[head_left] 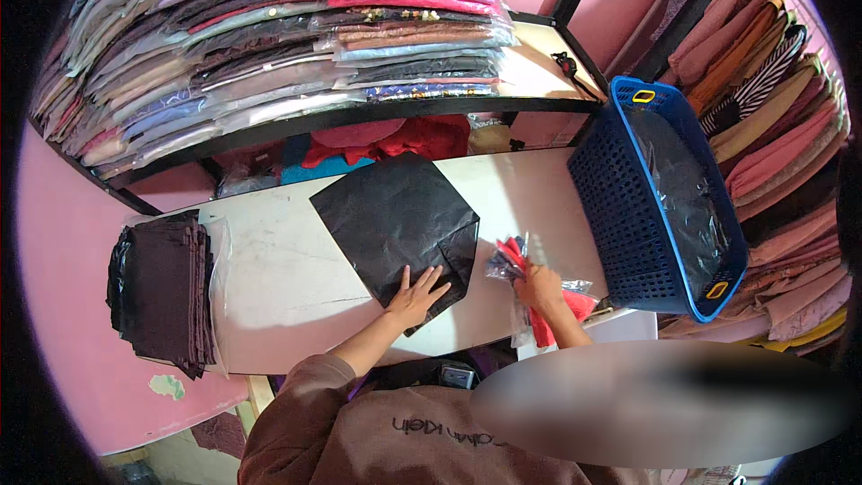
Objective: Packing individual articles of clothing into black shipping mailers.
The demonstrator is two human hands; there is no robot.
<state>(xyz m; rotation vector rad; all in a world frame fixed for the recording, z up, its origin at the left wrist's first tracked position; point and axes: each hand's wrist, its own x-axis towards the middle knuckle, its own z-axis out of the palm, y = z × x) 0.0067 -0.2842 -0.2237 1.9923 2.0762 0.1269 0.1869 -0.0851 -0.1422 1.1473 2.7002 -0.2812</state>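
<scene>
Spread flat on my left hand (pixel 417 296), with fingers apart, is the lower part of a black plastic bag (pixel 386 216). This bag lies smooth on the white table (pixel 287 251), its right edge folded over and creased. To its right, my right hand (pixel 539 287) is closed around a crumpled clear plastic package (pixel 508 257) with red and dark blue in it. More red and clear plastic (pixel 575 305) shows beneath and beside that hand; whether it belongs to the same package I cannot tell.
A stack of folded dark garments (pixel 162 292) lies at the table's left end. The blue basket (pixel 620 207) on the right holds dark plastic-wrapped things. Above the table's back edge, a shelf (pixel 296 128) carries piles of bagged clothes. Hanging garments (pixel 763 117) line the far right.
</scene>
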